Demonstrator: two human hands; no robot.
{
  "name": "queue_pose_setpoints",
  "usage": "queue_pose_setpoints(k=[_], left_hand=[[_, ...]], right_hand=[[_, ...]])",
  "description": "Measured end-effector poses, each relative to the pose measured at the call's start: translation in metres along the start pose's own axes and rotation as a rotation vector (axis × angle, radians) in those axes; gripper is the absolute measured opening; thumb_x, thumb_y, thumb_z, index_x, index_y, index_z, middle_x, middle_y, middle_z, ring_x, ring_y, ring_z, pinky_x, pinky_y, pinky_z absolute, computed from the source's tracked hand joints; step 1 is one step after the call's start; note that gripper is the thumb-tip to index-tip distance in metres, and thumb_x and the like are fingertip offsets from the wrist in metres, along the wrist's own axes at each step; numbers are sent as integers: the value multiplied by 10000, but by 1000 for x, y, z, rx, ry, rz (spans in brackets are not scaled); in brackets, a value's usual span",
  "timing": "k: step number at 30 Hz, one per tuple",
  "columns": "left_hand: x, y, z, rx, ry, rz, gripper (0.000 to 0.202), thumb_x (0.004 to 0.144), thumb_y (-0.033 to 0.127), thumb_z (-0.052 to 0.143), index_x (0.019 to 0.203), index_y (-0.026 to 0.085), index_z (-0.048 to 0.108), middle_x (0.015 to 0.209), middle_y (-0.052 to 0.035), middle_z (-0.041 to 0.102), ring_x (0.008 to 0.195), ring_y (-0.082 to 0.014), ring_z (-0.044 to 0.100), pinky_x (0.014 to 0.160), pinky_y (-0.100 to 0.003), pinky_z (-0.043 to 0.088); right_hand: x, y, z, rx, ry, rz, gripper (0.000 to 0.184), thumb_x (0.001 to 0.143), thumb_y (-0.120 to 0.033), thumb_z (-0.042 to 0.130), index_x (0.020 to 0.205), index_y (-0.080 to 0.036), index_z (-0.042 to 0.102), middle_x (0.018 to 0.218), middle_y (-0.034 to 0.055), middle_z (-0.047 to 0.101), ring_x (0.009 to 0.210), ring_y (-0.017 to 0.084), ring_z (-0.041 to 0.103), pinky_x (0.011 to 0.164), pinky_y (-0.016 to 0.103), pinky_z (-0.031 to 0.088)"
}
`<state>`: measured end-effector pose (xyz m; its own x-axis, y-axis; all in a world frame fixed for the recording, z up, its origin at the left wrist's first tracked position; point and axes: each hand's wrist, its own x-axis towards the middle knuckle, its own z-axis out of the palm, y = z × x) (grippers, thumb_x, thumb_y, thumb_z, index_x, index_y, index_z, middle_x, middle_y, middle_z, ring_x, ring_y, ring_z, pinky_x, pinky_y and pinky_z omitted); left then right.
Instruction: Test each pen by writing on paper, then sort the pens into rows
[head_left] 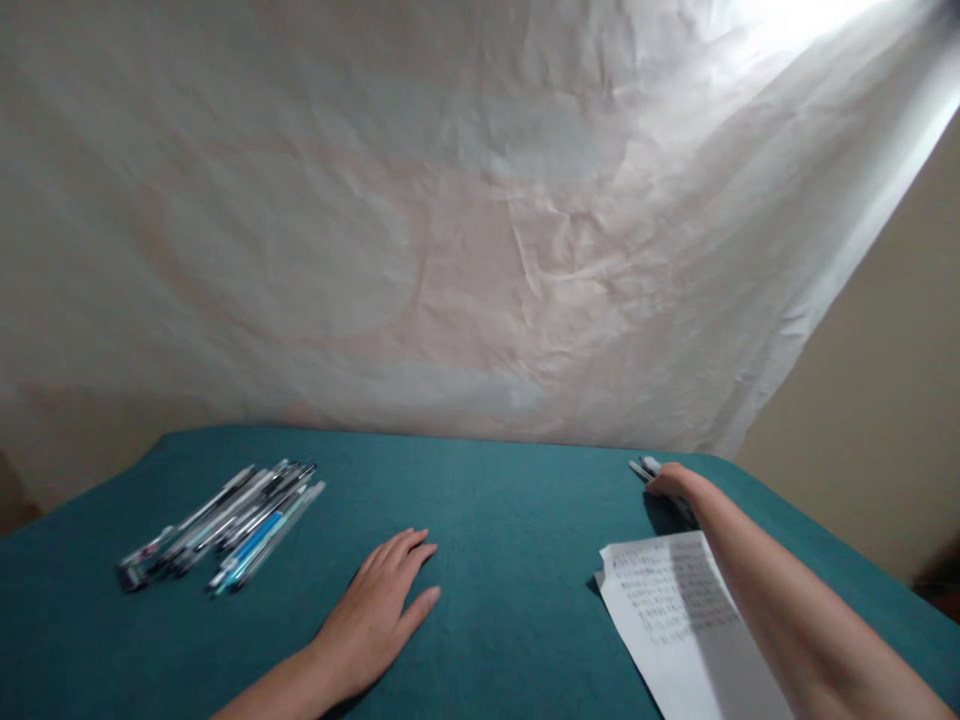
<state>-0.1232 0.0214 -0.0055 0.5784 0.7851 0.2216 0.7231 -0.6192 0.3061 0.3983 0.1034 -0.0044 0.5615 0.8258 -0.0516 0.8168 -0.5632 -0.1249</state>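
At the far right edge of the teal cloth-covered surface (525, 520), head view: my right grip (670, 483) rests over slim grey-and-white plastic pens (643, 467), their number unclear. Their tips stick out to its left, and the long axis runs from far-left to near-right. My fingers curl over them, but I cannot tell whether they clamp. My left grip (379, 615) lies flat and released, well apart from those pens and nearer the loose bundle of clear and blue pens (225, 525). A handwritten white paper sheet (660, 610) lies partly hidden beneath my right forearm and is cut off at the bottom edge. Details are blurred.
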Motion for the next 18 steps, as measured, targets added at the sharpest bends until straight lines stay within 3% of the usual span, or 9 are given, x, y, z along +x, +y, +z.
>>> queue_pose_setpoints(k=[4, 9, 15, 18], left_hand=[[-1, 0, 0, 8, -11, -9, 443, 830, 460, 336, 1227, 276, 408, 1335, -30, 351, 1230, -226, 287, 1008, -428, 245], [-2, 1, 0, -18, -9, -13, 447, 830, 459, 334, 1228, 271, 408, 1331, -36, 356, 1233, -228, 279, 1013, -426, 236], [-1, 7, -13, -128, -72, -63, 451, 809, 441, 389, 1216, 251, 420, 1333, -53, 351, 1242, -236, 261, 1023, -440, 201], [2, 24, -21, -390, -85, -118, 483, 772, 447, 459, 1192, 208, 440, 1322, -93, 356, 1238, -238, 264, 1027, -426, 185]], right_hand=[[-7, 0, 1, -1, -74, 76, 232, 531, -166, 627, 762, -140, 633, 765, 134, 619, 756, 265, 606, 588, 295, 431], [-28, -9, -14, 62, -13, 38, 351, 608, -238, 566, 931, -101, 553, 870, 162, 587, 820, 271, 579, 603, 291, 411], [-65, -76, -38, 247, -30, -226, 312, 644, -233, 528, 932, -118, 497, 762, 65, 561, 697, 172, 536, 545, 220, 375], [-105, -123, -44, 356, -140, -417, 252, 675, -260, 491, 900, -149, 507, 699, 4, 536, 612, 120, 501, 493, 185, 362]])
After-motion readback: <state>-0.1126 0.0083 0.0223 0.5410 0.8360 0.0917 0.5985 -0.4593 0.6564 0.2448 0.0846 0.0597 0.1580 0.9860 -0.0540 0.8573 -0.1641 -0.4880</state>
